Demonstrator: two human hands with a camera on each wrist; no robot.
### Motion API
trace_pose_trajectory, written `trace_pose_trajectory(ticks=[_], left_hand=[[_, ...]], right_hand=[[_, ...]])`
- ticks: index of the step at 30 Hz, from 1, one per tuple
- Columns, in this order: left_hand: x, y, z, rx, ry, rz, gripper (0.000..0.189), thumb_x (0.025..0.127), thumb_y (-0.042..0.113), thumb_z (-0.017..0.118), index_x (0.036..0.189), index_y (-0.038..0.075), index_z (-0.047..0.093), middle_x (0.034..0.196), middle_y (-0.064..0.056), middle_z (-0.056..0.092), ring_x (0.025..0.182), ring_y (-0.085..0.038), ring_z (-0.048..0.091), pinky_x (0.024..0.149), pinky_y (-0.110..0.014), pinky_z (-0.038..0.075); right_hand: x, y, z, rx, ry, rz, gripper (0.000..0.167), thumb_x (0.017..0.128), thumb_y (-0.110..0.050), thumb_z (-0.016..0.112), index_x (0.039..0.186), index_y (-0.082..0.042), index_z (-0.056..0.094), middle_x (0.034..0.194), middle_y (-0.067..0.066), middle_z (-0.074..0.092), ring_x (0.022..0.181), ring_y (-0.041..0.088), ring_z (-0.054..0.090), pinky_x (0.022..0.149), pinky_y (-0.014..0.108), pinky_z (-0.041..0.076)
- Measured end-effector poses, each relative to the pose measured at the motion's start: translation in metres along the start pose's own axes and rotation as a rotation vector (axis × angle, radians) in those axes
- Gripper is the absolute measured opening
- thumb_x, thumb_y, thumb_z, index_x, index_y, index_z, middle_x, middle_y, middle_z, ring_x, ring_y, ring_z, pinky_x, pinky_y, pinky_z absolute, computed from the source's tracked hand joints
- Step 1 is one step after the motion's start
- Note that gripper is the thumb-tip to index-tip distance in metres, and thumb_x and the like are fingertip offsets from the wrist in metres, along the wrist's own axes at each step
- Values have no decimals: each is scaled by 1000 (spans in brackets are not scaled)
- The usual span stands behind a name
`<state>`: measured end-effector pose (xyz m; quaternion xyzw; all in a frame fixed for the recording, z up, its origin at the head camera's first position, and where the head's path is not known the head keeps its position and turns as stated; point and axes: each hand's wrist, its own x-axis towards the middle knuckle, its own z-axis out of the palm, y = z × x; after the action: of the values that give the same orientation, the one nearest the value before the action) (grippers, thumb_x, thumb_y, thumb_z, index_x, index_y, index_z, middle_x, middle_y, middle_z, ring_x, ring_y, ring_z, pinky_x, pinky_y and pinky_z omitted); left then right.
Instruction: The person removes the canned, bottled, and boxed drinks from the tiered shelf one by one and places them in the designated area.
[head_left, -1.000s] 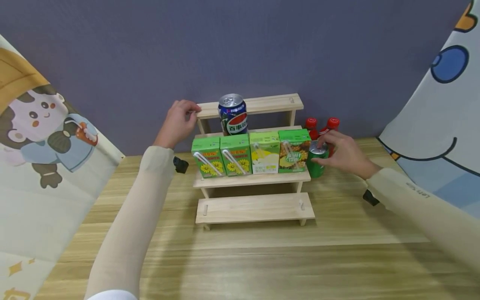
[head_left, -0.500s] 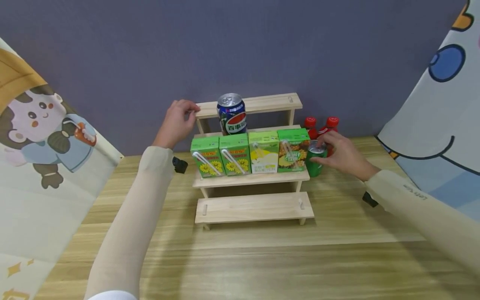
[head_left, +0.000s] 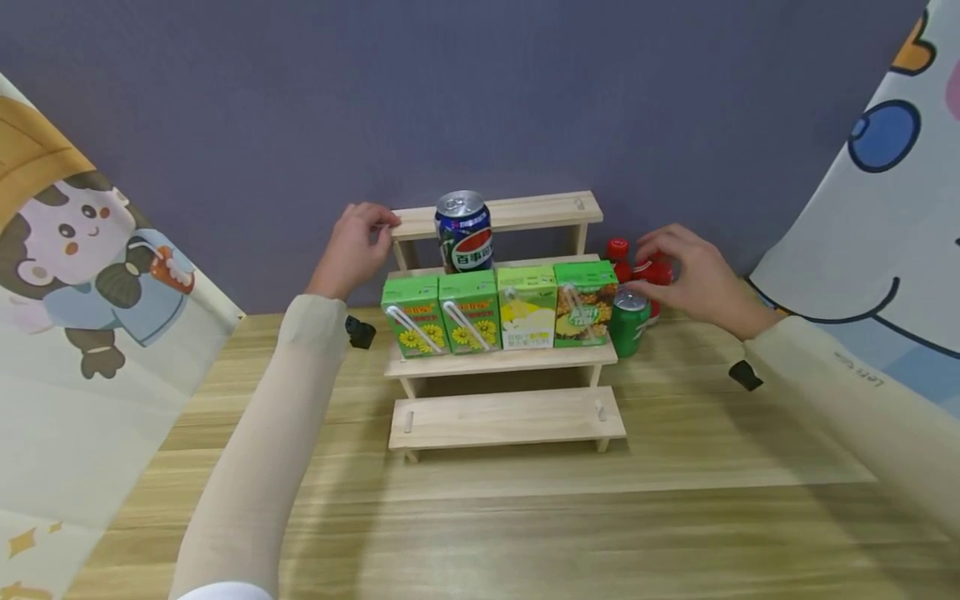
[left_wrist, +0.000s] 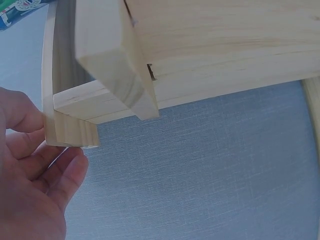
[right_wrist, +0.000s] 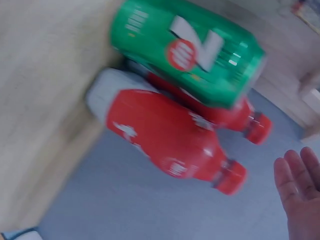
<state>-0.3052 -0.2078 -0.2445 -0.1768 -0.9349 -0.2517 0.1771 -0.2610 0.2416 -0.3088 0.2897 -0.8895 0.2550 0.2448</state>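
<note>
At the far left, my left hand (head_left: 351,250) pinches the left end of the top board of a stepped wooden shelf (head_left: 536,210); the left wrist view shows the thumb and fingers (left_wrist: 72,177) around that board's end. My right hand (head_left: 701,275) is free, fingers apart from anything, above and right of a green soda can (head_left: 628,329). That can stands on the table beside the shelf's right side. Behind it are two red-labelled bottles (right_wrist: 160,132) with red caps, partly hidden by my right hand in the head view.
A blue Pepsi can (head_left: 467,237) stands on an upper step. Several green juice boxes (head_left: 528,308) line the step below it, straws facing forward. The lowest step (head_left: 502,419) is in front. A grey wall rises behind, and printed panels flank the wooden table (head_left: 480,533).
My right hand has let go of the green can and lifted up and to the right. The can stays beside the shelf. My left hand keeps its place on the top board.
</note>
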Motion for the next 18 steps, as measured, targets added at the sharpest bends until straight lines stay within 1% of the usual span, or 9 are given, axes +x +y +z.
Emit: trace_pose_trajectory(ticks=[2,4,6,10,14,18], left_hand=[[0,0,-1,-3,-2,1,23,98,12,46,110,3,64,119,-9,55,108,-26,45,90,-41,40],[-1,0,-1,-2,-5,1,24,98,12,46,111,3,64,120,-10,55,108,-26,45,90,-41,40],[-1,0,-3,-2,-6,0,24,98,12,45,111,3,64,120,-10,55,108,-26,45,90,-41,40],[-2,0,-4,3,-1,2,24,98,12,46,111,3,64,119,-9,55,108,-26,46,90,-41,40],[-2,1,-4,6,-4,1,23,98,12,46,110,4,64,117,-9,56,107,-25,46,91,-41,40],[-1,1,-3,1,-5,3,23,97,11,46,110,3,64,117,-10,56,106,-26,46,91,-42,39]], right_hand=[[6,-6,-7,2,1,6,30,73,-15,83,95,-8,63,116,10,55,98,28,53,77,44,43],[14,-12,-13,6,8,-5,29,75,-15,81,97,-8,63,117,9,56,96,27,54,77,42,43],[22,-18,-19,9,19,-27,28,77,-15,79,99,-6,64,118,9,56,94,25,55,76,39,42],[40,-34,-26,27,26,-77,25,82,-14,75,102,-7,63,119,6,56,93,20,54,78,33,41],[59,-55,-29,44,7,-131,21,86,-17,70,104,-9,62,118,2,55,95,18,53,80,32,41],[80,-76,-26,53,-16,-214,20,88,-18,68,105,-9,61,115,1,55,97,17,53,80,34,42]])
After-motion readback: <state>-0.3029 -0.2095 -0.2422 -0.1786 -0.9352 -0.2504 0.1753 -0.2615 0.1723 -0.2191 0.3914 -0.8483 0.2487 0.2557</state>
